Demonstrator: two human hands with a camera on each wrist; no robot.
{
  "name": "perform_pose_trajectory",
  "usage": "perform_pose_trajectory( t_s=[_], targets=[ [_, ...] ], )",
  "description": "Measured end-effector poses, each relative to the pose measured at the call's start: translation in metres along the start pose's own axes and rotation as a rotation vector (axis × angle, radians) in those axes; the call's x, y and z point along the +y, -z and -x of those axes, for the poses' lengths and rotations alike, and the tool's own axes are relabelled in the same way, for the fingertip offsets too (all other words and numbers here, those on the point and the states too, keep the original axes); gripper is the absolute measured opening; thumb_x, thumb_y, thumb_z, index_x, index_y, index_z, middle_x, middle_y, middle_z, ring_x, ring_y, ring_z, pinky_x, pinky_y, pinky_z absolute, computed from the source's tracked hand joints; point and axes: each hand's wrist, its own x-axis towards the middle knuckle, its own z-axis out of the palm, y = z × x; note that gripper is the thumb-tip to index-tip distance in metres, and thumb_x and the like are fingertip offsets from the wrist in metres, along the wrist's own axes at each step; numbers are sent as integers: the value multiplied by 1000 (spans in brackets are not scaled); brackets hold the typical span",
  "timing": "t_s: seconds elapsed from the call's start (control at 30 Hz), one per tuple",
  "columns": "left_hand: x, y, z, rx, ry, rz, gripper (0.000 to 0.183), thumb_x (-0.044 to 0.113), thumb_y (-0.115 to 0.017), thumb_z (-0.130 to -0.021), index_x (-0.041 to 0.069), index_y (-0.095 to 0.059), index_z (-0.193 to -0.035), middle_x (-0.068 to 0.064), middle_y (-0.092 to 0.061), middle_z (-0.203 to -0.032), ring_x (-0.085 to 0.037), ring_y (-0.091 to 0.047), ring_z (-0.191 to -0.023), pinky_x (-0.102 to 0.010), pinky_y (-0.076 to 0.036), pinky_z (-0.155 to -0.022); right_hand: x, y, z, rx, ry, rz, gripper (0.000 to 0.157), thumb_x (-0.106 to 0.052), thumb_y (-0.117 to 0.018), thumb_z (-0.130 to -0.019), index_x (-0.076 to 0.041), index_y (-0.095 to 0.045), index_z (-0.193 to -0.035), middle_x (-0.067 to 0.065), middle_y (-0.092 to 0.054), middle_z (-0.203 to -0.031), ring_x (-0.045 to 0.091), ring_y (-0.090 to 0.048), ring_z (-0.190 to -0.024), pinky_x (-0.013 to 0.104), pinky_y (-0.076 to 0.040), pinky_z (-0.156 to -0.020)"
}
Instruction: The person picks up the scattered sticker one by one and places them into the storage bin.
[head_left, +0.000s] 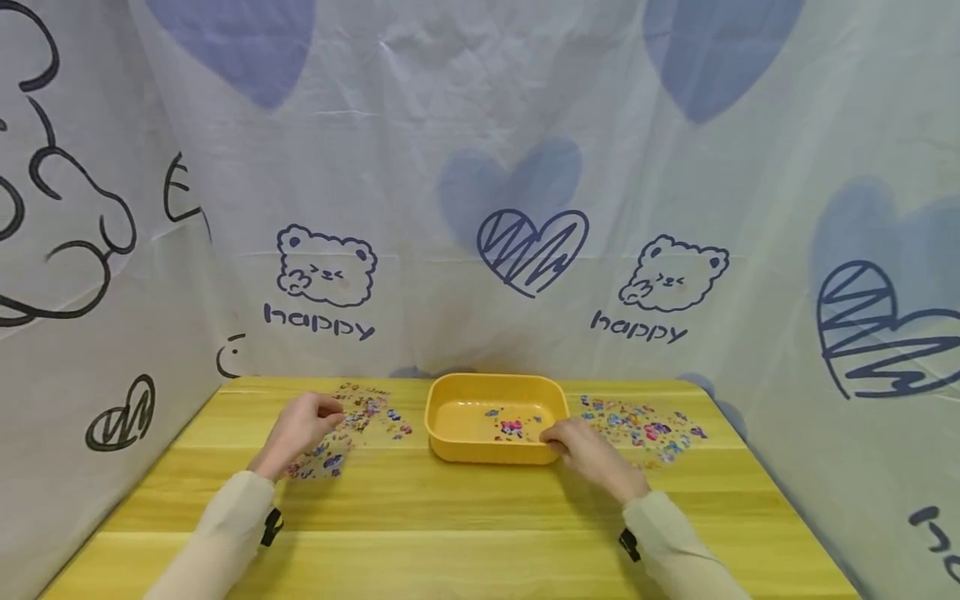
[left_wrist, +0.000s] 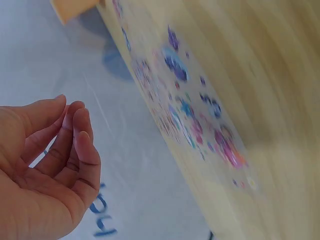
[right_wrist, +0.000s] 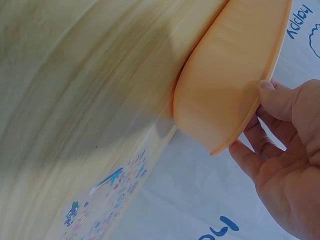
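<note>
A yellow plastic tray [head_left: 495, 452] stands on the table, and flower-like stickers [head_left: 512, 427] lie in its right half. My right hand [head_left: 588, 454] grips the tray's near right corner. In the right wrist view, the thumb of the right hand [right_wrist: 285, 135] is on one side of the rim and the fingers are on the other. My left hand [head_left: 302, 431] hovers over colourful stickers [head_left: 330, 460] left of the tray. In the left wrist view, the left hand [left_wrist: 50, 165] has loosely bent fingers, its thumb close to the index fingertip, and nothing shows between them.
Another spread of stickers [head_left: 648, 432] lies right of the tray. The wood-patterned table [head_left: 450, 533] runs back to a white cloth [head_left: 420, 167] with hearts, bears and lettering, which also hangs at both sides.
</note>
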Motion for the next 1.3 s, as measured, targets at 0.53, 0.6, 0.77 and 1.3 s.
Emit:
perform_pose_trajectory(
  t_s=[0.53, 0.6, 0.77, 1.3],
  targets=[
    [-45, 26, -10, 58, 84, -48, 20, 14, -63, -94, -2, -72, -101, -20, -71, -99, -28, -64, -83, -43, -53, -71, 0, 6, -1, -23, 18, 14, 18, 2, -63, -91, -2, -73, -105, 8, -73, -99, 24, -66, -91, 42, -53, -87],
    [-50, 28, -10, 60, 93, -55, 20, 14, -63, -94, -3, -72, -101, -21, -71, -99, -29, -64, -83, -44, -53, -72, 0, 5, -1, -24, 14, 5, 18, 2, -63, -91, -1, -73, -106, 8, -73, -100, 25, -66, -93, 43, -53, -88],
    [-54, 29, -9, 56, 115, -61, 18, 11, -63, -94, -4, -71, -100, -21, -70, -98, -28, -63, -83, -43, -52, -72, -1, 4, -2, -25, 5, 5, 18, 1, -63, -92, -2, -72, -107, 8, -73, -101, 25, -66, -95, 44, -52, -90],
    [-68, 31, -12, -50, 168, -165, 32, 16, -72, -87, -10, -67, -105, -28, -66, -104, -37, -63, -89, -50, -51, -76, 1, 3, 1, -20, 16, 24, 19, 2, -62, -92, -2, -72, -107, 9, -72, -102, 25, -65, -95, 42, -52, -90]
  ],
)
